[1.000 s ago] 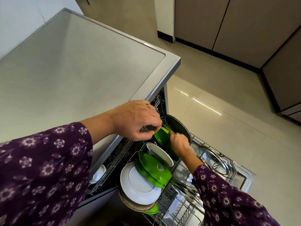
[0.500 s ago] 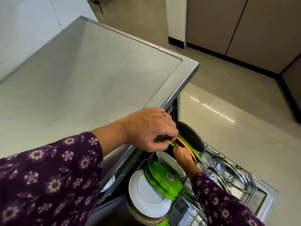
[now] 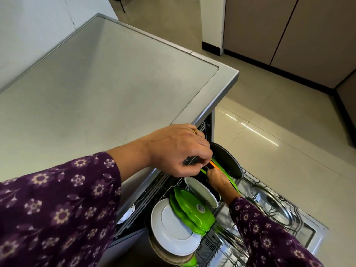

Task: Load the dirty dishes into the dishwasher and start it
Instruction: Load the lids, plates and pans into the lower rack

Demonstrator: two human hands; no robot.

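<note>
Left hand (image 3: pixel 179 151): grip closed, fingertips pinching top edges of green plate (image 3: pixel 231 181) and orange plate (image 3: pixel 212 164). Right hand (image 3: pixel 216 178): grip curled round lower edge of same pair. Since a second ago, plates turned from tilted face-up to edge-on, upright just beside dark pan (image 3: pixel 228 160) in lower rack (image 3: pixel 292 205). Judgement: slotting nearly done; release next, start still pending

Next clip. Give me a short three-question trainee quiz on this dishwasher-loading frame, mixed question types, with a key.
1. True or false: the lower rack is pulled out of the dishwasher.
2. The left hand and right hand both hold thin green and orange plates. What stands upright right beside those plates? A) dark pan B) kettle C) mug
3. Which hand wears a ring?
Key: 1 true; 2 A; 3 left.
</note>
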